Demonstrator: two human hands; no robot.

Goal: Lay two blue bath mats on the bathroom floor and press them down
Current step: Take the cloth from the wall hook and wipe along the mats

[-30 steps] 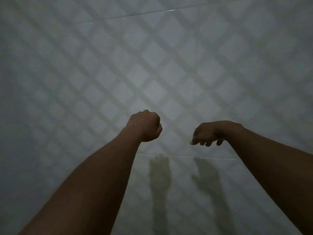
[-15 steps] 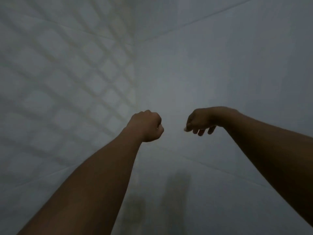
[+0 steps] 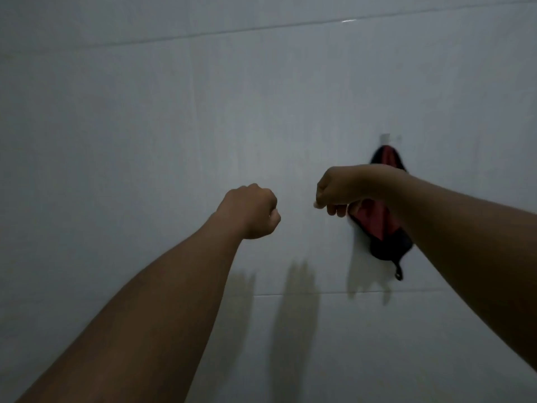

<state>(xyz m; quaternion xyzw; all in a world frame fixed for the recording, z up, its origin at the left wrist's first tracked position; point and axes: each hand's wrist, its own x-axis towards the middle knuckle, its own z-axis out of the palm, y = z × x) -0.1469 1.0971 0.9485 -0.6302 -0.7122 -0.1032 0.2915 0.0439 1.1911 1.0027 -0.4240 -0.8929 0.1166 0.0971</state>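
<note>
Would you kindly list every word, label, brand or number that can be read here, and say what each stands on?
None: no text is readable. The plain pale tiled wall bears no lettering, and the red and black fabric item hanging from a small wall hook shows no legible label or print in this dim view.

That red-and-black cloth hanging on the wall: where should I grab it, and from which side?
Grip the lower bunched part of the cloth, coming from its left, where the right hand is nearest. It hangs limp from a hook, so lifting should free it. The right forearm hides its right edge.
</note>
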